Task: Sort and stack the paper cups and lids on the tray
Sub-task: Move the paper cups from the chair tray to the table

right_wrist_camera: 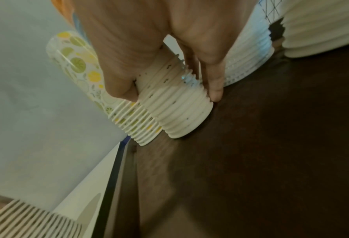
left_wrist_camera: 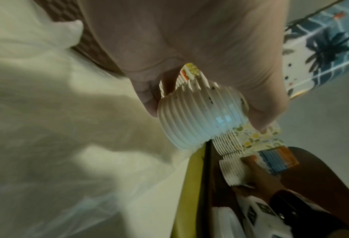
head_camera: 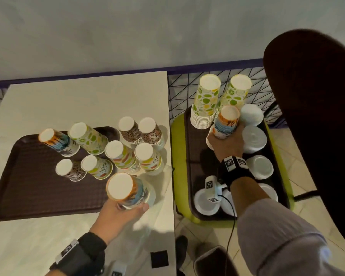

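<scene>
My left hand [head_camera: 126,208] grips an upside-down stack of palm-print cups [head_camera: 127,189] at the right edge of the brown tray [head_camera: 28,186] on the white table; its ribbed rims [left_wrist_camera: 198,119] show in the left wrist view. My right hand [head_camera: 227,140] holds a similar orange and blue cup stack [head_camera: 226,124] standing on the second brown tray [head_camera: 195,156] on the green stool. In the right wrist view the fingers [right_wrist_camera: 214,77] wrap that stack's rims [right_wrist_camera: 181,109]. Two tall lime-print stacks [head_camera: 206,100] stand just behind it.
Several other upside-down cup stacks [head_camera: 120,154] crowd the table tray and the table beside it. White lid piles [head_camera: 254,138] line the stool tray's right and near sides. A dark chair back [head_camera: 315,116] rises at right. The table's near left [head_camera: 28,246] lies bare.
</scene>
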